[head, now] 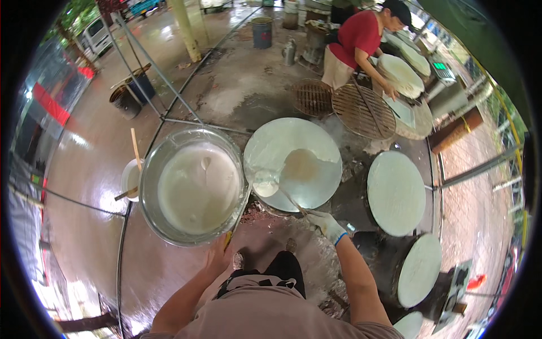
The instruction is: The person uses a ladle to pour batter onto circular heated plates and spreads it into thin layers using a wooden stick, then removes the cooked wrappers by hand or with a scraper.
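Observation:
A gloved right hand, my right hand (325, 224), grips the thin handle of a ladle (266, 186). The ladle's pale bowl rests at or just above the left part of a round griddle (312, 193). White batter (275, 140) covers the griddle's far and left areas; shiny metal and a brownish patch show elsewhere. My bare left hand (218, 253) holds a yellow-handled tool (229, 238) by the near right rim of a big metal basin (148, 212). A long thin part seems to run from it along the basin's edge. White liquid batter (199, 190) fills much of the basin.
On the right stand several round griddles topped with white sheets (396, 193). Ahead, a person in a red shirt (360, 38) bends over stacked white sheets (400, 76) near slatted round racks (363, 111). A white bucket (130, 180) with sticks adjoins the basin. Metal poles (148, 68) cross behind.

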A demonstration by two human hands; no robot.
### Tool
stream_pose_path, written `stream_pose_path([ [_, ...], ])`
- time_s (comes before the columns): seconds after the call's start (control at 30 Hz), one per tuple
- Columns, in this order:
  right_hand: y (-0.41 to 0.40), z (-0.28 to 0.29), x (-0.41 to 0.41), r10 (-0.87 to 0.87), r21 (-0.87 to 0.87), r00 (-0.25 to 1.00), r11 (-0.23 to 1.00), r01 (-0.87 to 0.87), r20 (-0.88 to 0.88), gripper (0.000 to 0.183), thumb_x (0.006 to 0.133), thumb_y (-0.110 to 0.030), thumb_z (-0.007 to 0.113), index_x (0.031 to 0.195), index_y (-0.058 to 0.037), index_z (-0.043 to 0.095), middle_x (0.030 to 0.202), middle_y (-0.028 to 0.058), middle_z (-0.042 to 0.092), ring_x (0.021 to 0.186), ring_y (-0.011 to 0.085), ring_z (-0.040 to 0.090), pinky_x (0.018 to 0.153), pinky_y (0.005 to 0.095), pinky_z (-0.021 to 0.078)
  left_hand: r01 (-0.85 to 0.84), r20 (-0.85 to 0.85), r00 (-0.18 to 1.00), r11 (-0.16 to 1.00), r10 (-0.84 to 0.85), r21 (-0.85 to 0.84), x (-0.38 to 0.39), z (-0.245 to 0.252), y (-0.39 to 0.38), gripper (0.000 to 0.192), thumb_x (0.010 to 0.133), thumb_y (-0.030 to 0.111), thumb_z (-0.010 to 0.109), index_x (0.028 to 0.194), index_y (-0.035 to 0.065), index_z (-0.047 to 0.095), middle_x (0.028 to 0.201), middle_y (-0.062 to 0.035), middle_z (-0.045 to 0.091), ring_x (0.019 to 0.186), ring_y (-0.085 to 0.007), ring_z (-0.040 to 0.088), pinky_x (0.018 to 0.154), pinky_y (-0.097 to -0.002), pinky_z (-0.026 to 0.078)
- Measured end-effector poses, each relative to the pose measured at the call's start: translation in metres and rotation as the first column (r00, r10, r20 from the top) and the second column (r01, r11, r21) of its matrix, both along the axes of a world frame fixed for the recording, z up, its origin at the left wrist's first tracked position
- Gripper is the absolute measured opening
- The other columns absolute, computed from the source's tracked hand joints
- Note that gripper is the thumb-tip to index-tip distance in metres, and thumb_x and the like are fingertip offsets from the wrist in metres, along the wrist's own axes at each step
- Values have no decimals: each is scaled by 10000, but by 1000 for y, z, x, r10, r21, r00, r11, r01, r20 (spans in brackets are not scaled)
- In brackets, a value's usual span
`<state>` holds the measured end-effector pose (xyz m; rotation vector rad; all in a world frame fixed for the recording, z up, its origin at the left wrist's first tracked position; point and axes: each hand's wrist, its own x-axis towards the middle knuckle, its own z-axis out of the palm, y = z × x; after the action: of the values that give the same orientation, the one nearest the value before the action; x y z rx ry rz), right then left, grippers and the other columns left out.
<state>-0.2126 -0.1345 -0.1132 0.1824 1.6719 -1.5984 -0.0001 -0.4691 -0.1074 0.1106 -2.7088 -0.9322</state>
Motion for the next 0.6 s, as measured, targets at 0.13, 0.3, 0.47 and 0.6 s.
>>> stream_pose_path([
  [0.13, -45, -26, 87, -374, -129, 915, 910, 394, 150, 378, 917, -242, 598, 1263, -96, 564, 703, -6, 576, 510, 63, 475, 429, 194, 348, 7, 62, 998, 989, -16, 150, 3, 37, -45, 380, 868, 129, 580, 1214, -3, 495, 977, -230, 608, 813, -439, 594, 709, -449, 489],
  [0.3, -190, -18, 122, -233, -223, 954, 936, 273, 191, 364, 914, -253, 598, 1228, -75, 556, 744, 39, 617, 520, 91, 504, 458, 235, 399, -163, 267, 964, 795, 2, 585, 31, 56, -96, 359, 897, 136, 560, 1224, 6, 488, 690, -56, 550, 519, -177, 535, 490, -294, 431],
  [0.47, -227, -61, 137, -654, 9, 752, 754, 657, -77, 371, 935, -258, 549, 1229, -31, 547, 809, 66, 626, 635, 118, 564, 568, 249, 465, -304, 348, 937, 410, -35, 860, 76, 76, -145, 346, 919, 120, 517, 1249, 54, 435, 628, 4, 432, 414, -68, 392, 384, -220, 328],
  [0.6, -267, -72, 146, -661, 27, 716, 730, 683, -226, 346, 948, -251, 512, 1208, -24, 544, 785, 43, 586, 632, 107, 519, 564, 264, 427, -394, 397, 916, 290, 53, 872, 106, 75, -165, 276, 918, 74, 458, 1189, 76, 406, 577, 1, 378, 346, -75, 333, 336, -221, 300],
])
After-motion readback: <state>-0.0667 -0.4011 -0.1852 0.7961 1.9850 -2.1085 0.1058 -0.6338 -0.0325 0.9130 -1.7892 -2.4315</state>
